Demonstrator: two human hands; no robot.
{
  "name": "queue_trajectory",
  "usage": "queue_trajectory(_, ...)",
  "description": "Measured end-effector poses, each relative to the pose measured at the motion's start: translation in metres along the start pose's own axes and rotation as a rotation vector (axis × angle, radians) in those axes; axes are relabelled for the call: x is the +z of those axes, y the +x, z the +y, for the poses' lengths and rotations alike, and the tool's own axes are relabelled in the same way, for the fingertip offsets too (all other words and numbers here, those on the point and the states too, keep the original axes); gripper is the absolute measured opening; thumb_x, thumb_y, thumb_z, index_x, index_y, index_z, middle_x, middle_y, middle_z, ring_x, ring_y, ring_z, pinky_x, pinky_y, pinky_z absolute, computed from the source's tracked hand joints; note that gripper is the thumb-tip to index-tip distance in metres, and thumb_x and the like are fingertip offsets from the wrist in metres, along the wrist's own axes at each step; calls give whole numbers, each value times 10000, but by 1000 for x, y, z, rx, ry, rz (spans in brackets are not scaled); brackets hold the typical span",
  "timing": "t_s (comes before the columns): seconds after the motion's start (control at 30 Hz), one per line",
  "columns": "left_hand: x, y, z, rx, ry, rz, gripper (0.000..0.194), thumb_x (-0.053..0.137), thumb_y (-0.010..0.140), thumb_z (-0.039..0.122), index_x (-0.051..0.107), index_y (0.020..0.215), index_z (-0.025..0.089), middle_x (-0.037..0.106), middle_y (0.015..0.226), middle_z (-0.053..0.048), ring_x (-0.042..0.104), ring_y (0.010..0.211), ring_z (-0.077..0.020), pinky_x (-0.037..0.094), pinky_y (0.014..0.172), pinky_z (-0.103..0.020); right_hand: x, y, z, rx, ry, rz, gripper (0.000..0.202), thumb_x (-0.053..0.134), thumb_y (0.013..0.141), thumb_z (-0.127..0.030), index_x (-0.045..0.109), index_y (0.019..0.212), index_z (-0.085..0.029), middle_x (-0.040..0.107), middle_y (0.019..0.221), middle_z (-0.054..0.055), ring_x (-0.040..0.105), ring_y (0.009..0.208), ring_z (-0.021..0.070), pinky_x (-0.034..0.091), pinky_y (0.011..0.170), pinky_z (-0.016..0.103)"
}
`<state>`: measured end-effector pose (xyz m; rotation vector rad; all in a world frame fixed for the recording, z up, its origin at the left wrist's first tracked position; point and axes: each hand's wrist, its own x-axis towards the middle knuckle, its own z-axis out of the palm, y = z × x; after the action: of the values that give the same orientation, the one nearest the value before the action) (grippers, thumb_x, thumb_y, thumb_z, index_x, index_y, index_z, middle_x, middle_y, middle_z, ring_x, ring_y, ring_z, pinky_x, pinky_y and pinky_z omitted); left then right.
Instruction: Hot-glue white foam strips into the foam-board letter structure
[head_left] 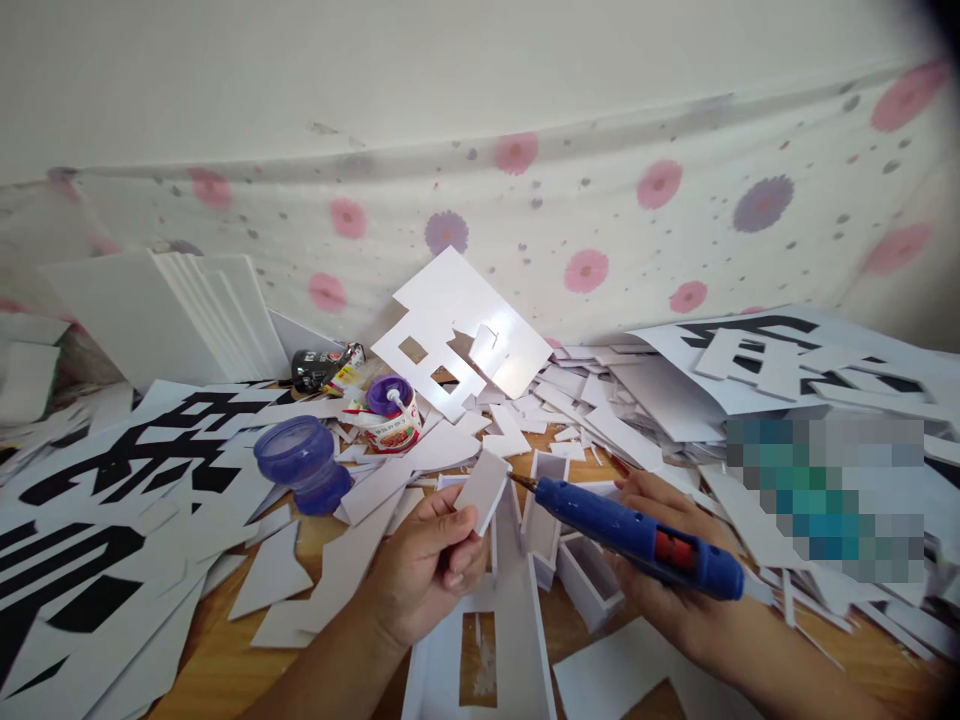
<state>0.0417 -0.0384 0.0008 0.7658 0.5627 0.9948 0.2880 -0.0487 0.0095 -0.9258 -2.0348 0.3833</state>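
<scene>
My left hand [442, 545] pinches a small white foam board strip [482, 490], tilted upward. In my right hand [664, 560] is a blue hot glue gun [630, 535] with a red part in its body; its metal nozzle is at the upper right edge of the strip, and I cannot tell whether it touches. Below both hands lies a white walled piece [517, 610] with a rectangular cutout, the wood showing through. Small white open boxes [590, 580] stand beside it, partly behind my right hand.
A purple translucent jar [301, 460] and a food tub [395, 430] holding a purple container stand at left centre. White scraps cover much of the wooden table. Sheets with black lettering [187, 440] lie left and right. A cut-out white panel [465, 340] leans against the flowered wall covering.
</scene>
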Motion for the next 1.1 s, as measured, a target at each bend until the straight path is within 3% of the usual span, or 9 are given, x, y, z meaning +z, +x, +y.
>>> queue_trajectory(0.17, 0, 1, 0, 13, 3, 9, 340, 790, 729, 350, 498, 706, 176, 377, 429, 87, 194, 356, -27, 170, 379, -155, 1, 3, 0, -49, -14, 83, 209, 510, 858, -178, 435, 676, -248, 492, 632, 3, 538, 615, 195, 439, 491, 324)
queue_trajectory(0.4, 1, 0, -1, -5, 29, -12, 364, 802, 707, 380, 499, 713, 177, 385, 431, 86, 192, 346, -25, 151, 376, -162, 0, 5, -1, -83, -18, 106, 215, 512, 859, -163, 415, 690, -253, 516, 636, -5, 555, 619, 187, 464, 497, 316)
queue_trajectory(0.63, 0, -2, 3, -4, 92, -14, 333, 784, 713, 382, 525, 740, 174, 379, 407, 87, 191, 347, -29, 138, 387, -169, 3, -1, 4, 5, -19, 107, 201, 499, 883, -217, 455, 689, -240, 522, 674, -1, 556, 640, 187, 461, 548, 327)
queue_trajectory(0.77, 0, -2, 7, 19, 158, 46, 334, 799, 678, 381, 591, 812, 157, 391, 412, 87, 197, 357, -26, 126, 392, -173, 5, -2, 6, 56, 34, 111, 145, 513, 886, -267, 516, 745, -231, 534, 726, 5, 548, 649, 180, 444, 568, 326)
queue_trajectory(0.93, 1, -2, 11, 107, 287, 142, 289, 790, 655, 356, 606, 747, 152, 433, 451, 63, 292, 395, -47, 201, 406, -183, 4, 0, 5, 121, 156, 91, 116, 559, 856, -268, 512, 758, -228, 508, 710, -14, 523, 629, 158, 414, 572, 304)
queue_trajectory(1.1, -4, -1, 14, 219, 629, 232, 230, 719, 732, 356, 647, 780, 143, 502, 547, 31, 395, 478, -79, 298, 461, -197, 0, 3, 3, 133, 203, 90, 82, 590, 855, -275, 532, 824, -225, 524, 713, -17, 514, 606, 148, 400, 545, 284)
